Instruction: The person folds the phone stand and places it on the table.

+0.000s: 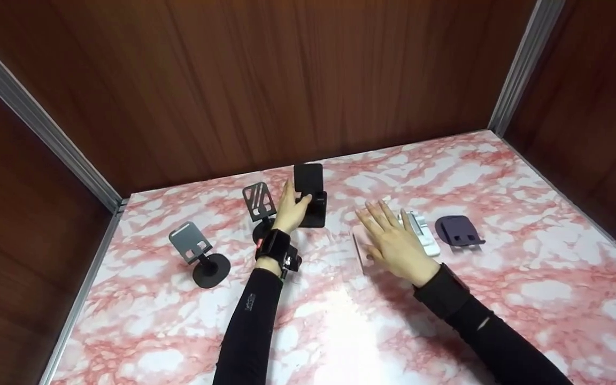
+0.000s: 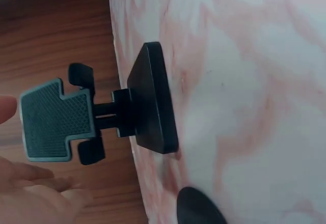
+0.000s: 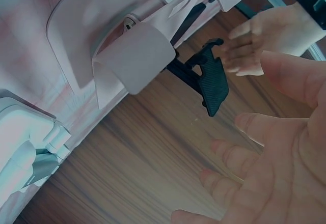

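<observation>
Risk: the black phone stand [image 1: 310, 197] could be tipped or slid on the marble-patterned table [image 1: 500, 299], judged from the light sideways contact at its upright plate.
Cause: only a thumb and fingertips are laid against it; no full grip is seen.
Left hand [image 1: 291, 206]: fingers nearly straight, touching the stand.
Right hand [image 1: 391, 240]: fingers spread flat, held over the pink stand [image 1: 360, 247]; nothing is gripped.
Look: matte black, square base, cradle raised upright.
Place: far middle of table, beside the slotted stand [image 1: 260, 206].
</observation>
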A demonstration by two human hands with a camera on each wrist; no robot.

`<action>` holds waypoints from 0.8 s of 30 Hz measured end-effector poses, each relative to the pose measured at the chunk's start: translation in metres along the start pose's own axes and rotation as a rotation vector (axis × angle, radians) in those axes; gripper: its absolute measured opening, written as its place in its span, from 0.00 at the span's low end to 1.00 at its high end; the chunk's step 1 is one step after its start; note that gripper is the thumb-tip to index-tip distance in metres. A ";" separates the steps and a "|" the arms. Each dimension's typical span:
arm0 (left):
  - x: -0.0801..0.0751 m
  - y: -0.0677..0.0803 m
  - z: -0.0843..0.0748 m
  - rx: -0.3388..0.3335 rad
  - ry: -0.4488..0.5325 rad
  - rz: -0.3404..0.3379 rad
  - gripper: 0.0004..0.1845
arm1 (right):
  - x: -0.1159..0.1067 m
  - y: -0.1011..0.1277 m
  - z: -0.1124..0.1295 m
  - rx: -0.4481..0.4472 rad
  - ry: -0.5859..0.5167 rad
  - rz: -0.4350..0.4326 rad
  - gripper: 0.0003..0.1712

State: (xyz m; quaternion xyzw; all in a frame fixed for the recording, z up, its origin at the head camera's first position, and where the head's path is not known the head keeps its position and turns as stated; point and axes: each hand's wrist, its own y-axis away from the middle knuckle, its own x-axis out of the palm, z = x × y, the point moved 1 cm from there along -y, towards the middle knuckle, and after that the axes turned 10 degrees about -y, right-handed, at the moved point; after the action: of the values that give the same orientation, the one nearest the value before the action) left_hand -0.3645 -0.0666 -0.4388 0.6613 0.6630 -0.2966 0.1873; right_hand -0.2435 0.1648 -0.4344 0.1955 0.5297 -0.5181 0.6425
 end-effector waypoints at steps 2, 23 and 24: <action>0.001 -0.004 0.003 -0.029 0.021 0.014 0.40 | 0.000 0.000 -0.001 0.003 0.002 0.004 0.38; 0.029 -0.036 0.045 0.028 0.223 -0.193 0.09 | 0.003 0.001 -0.003 -0.008 -0.016 0.003 0.38; 0.022 -0.028 0.033 0.021 0.240 -0.201 0.06 | 0.004 0.001 -0.003 -0.008 -0.018 0.006 0.37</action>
State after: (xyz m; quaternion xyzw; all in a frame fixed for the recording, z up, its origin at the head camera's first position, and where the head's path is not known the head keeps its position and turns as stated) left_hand -0.3982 -0.0691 -0.4737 0.6244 0.7402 -0.2396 0.0693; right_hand -0.2447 0.1658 -0.4388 0.1899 0.5255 -0.5158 0.6494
